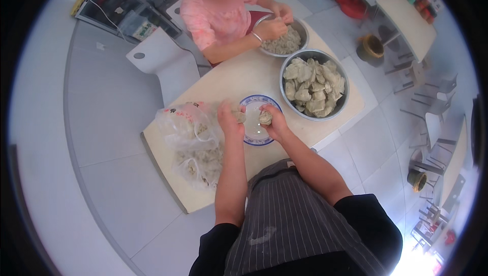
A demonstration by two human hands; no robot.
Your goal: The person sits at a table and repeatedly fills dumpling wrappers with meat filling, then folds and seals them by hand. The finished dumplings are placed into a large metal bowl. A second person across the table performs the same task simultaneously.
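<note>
My right hand (277, 124) is closed around a rough, rounded grey-beige clump (265, 118). Across from it, my left hand (227, 121), partly smeared by motion, has a similar greyish piece (239, 117) at its inner side. Both hands are over a white plate with a blue patterned rim (259, 144), in which some liquid glints. Just left of my left hand lie clear plastic bags (178, 128) with more greyish pieces inside. Beyond my right hand stands a large steel bowl (347, 93) heaped with grey-beige, mushroom-like pieces (314, 85).
A person in a pink shirt (195, 14) sits across the pale table (239, 83), both hands over a second steel bowl (305, 37) of smaller pieces. A white chair (170, 60) stands left of that person. More tables and stools (414, 27) are at the right.
</note>
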